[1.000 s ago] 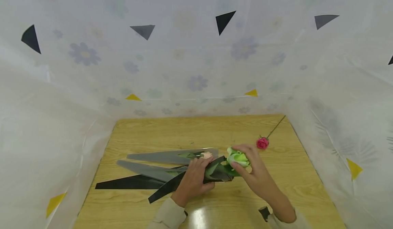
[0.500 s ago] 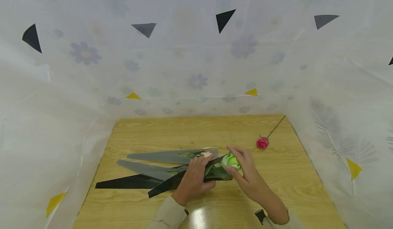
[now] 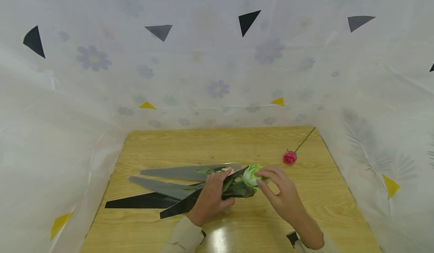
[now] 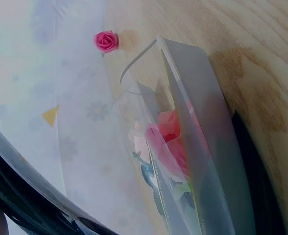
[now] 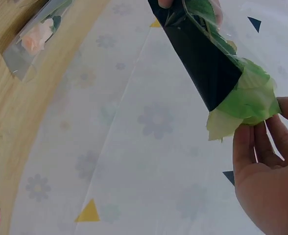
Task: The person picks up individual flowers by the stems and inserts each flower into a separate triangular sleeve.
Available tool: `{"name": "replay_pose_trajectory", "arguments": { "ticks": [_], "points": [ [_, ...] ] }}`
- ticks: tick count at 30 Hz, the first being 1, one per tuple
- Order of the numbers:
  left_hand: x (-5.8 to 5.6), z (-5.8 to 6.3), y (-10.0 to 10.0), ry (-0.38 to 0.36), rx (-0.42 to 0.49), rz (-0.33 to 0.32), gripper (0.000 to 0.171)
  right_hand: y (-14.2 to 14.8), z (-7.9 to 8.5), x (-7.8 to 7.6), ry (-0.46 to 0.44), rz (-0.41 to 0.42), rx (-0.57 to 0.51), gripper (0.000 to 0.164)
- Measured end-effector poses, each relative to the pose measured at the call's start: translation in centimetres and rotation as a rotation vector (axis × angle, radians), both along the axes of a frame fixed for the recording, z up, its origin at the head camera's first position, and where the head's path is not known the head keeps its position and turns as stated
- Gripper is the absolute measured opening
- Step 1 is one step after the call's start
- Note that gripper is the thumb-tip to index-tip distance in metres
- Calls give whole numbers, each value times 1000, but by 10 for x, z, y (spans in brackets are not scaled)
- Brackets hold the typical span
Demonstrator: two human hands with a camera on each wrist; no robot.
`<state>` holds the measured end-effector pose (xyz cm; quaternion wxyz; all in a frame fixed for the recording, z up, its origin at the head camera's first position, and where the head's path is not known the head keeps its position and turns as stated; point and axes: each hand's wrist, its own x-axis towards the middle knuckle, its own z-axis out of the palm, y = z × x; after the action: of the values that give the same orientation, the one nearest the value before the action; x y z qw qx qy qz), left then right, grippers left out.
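Note:
My left hand point(image 3: 209, 196) grips a black flower sleeve point(image 3: 179, 206), tilted above the table. At its mouth sits a green rose point(image 3: 250, 177) with its dark leaves inside the sleeve; most of the stem is hidden. In the right wrist view, the thumb and fingers of my right hand point(image 5: 266, 161) pinch the pale outer petals of the bloom. Under and behind my left hand lie clear-fronted grey sleeves. One grey sleeve point(image 3: 176, 172) contains a peach rose point(image 5: 34, 39), and a pink-red rose point(image 4: 176, 152) shows inside another in the left wrist view.
A loose pink rose point(image 3: 290, 157) lies at the back right, its stem pointing to the corner. Another grey sleeve point(image 3: 152, 185) and a black sleeve point(image 3: 135, 203) fan out to the left. White patterned sheeting point(image 3: 217, 68) walls the wooden table point(image 3: 162, 144).
My right hand moved left, bringing the green bloom against the sleeve's mouth, then shifted slightly back right with its fingers at the petals. The left hand kept its grip, the sleeve moving slightly left.

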<state>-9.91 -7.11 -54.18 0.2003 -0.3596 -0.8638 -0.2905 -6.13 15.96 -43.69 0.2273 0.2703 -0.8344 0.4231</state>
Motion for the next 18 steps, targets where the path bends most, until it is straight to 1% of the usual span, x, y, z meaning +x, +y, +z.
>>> {"name": "replay_pose_trajectory", "arguments": {
  "ticks": [5, 9, 14, 18],
  "points": [
    [-1, -1, 1, -14, -4, -3, 87, 0, 0, -2, 0, 66, 32, 34],
    [0, 1, 2, -12, -12, 1, 88, -1, 0, -3, -7, 97, 45, 35],
    [0, 4, 2, -10, -4, -6, 87, -2, 2, -2, -81, 143, 93, 36],
    [0, 6, 2, -5, -13, -15, 88, -1, 2, -2, -128, 158, 129, 35]
  ]
}}
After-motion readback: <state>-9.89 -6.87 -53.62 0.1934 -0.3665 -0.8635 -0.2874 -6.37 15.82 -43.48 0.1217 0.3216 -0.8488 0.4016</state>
